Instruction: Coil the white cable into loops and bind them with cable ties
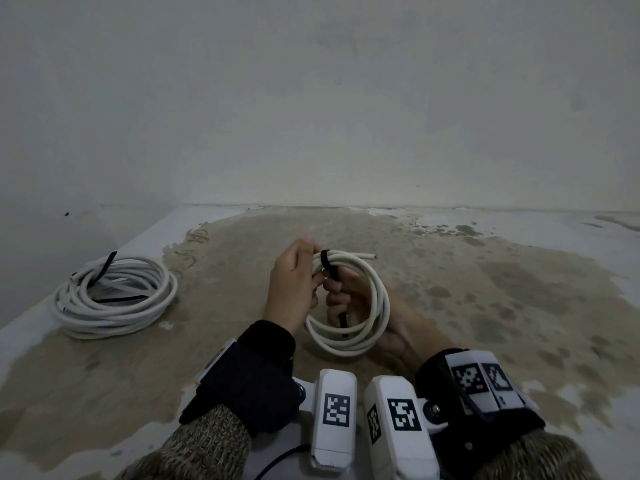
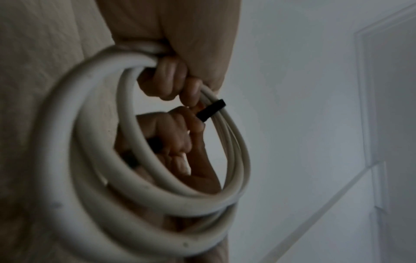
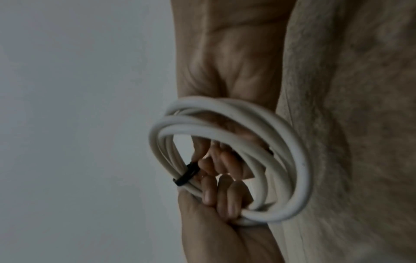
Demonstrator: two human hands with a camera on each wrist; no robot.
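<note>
Pale plastered wall [image 1: 311, 98] behind; worn surface [image 1: 485, 289] below it, tan centre with grey-white patches toward the edges.

Small coil of white round cable [image 1: 349, 306], several loops, held above the surface near centre, between both hands. One cut end [image 1: 367, 255] sticks out to the far right of the coil.

Black cable tie [image 1: 327, 263] wraps the loops at the coil's far-left side; its tail [image 1: 343, 322] runs down across the coil's opening.

Left hand [image 1: 294, 289]: fingers curled round the bundled loops beside the tie, thumb on the far side. Left wrist view shows the fingertips [image 2: 166, 83] bent over the strands just above the tie.

Right hand [image 1: 349, 299]: palm up under the coil, reaching through its opening, fingers [image 3: 225, 167] curled and gripping the black tie close to the wrap.

Larger coil of white cable [image 1: 114, 296] lies flat at the left of the surface, well apart, with black ties [image 1: 104, 268] on it, one end pointing up.

Grey knitted sleeves [image 1: 207, 441] and black wrist straps [image 1: 256, 372] at the near edge.
</note>
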